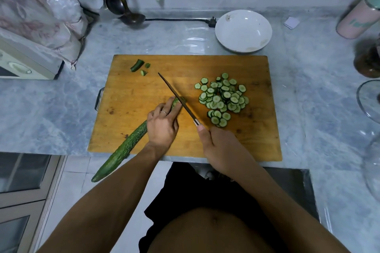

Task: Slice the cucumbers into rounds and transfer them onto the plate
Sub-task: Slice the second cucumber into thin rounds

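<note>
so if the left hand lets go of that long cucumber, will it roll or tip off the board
Probably. The cucumber is round, so it may roll. Its free end overhangs the cutting board and counter edge, so it could tip down unless the left hand holds it. It looks stiff, not floppy.

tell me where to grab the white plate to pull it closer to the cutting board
Take the plate by its near rim, the edge facing the cutting board, coming from the front with the thumb on top. It is shallow, upright and looks empty, and that edge appears unobstructed; the black plug lies at its back left.
</note>
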A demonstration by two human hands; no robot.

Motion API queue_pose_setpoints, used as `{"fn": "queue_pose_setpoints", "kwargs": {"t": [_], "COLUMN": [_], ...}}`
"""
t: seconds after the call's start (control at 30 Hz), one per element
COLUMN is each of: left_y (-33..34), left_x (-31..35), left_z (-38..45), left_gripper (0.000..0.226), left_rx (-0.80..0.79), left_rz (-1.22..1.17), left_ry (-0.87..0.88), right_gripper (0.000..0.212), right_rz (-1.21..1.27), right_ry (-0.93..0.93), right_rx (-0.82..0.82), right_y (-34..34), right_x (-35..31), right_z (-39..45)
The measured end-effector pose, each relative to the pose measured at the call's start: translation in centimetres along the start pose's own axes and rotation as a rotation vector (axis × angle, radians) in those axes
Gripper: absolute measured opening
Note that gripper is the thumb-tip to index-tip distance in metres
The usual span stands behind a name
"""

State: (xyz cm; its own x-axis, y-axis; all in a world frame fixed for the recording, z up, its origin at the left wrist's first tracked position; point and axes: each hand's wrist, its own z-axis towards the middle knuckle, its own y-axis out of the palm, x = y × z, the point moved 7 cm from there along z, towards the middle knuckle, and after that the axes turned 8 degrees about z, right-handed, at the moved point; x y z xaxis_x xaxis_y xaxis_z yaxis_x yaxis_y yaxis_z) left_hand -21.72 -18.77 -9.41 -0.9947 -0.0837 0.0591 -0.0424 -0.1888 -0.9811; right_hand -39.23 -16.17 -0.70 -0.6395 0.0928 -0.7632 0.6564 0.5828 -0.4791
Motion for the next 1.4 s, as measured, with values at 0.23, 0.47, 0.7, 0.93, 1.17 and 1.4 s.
{"fn": "queue_pose_setpoints", "kwargs": {"t": [0.23, 0.47, 0.7, 0.93, 1.17, 1.4], "left_y": [-0.3, 0.1, 0.0, -0.2, -0.4, -0.3], "left_x": [0.1, -0.1, -0.2, -0.2, -0.1, -0.1], "left_z": [0.1, 0.2, 0.1, -0.1, -0.2, -0.2], "left_gripper": [0.049, 0.043, 0.045, 0.048, 0.043, 0.041], "left_rx": [0.058, 0.055, 0.067, 0.078, 0.114, 0.104], "left_rz": [-0.020, -0.037, -0.054, -0.077, -0.085, -0.073], "left_ry": [0.022, 0.019, 0.037, 0.044, 0.050, 0.043], "right_gripper": [0.054, 0.050, 0.051, 0.052, 0.048, 0.049], "right_rz": [0.033, 0.044, 0.037, 0.067, 0.050, 0.032], "right_ry": [0.064, 0.066, 0.055, 0.021, -0.009, -0.020], "right_rx": [-0.023, 0.030, 0.068, 0.069, 0.047, 0.031], "right_y": [0.0, 2.0, 2.4, 1.0, 0.8, 1.1], "right_x": [0.1, 0.3, 1.2, 1.3, 0.3, 0.3], "right_z": [0.6, 3.8, 4.7, 3.8, 1.4, 0.9]}}
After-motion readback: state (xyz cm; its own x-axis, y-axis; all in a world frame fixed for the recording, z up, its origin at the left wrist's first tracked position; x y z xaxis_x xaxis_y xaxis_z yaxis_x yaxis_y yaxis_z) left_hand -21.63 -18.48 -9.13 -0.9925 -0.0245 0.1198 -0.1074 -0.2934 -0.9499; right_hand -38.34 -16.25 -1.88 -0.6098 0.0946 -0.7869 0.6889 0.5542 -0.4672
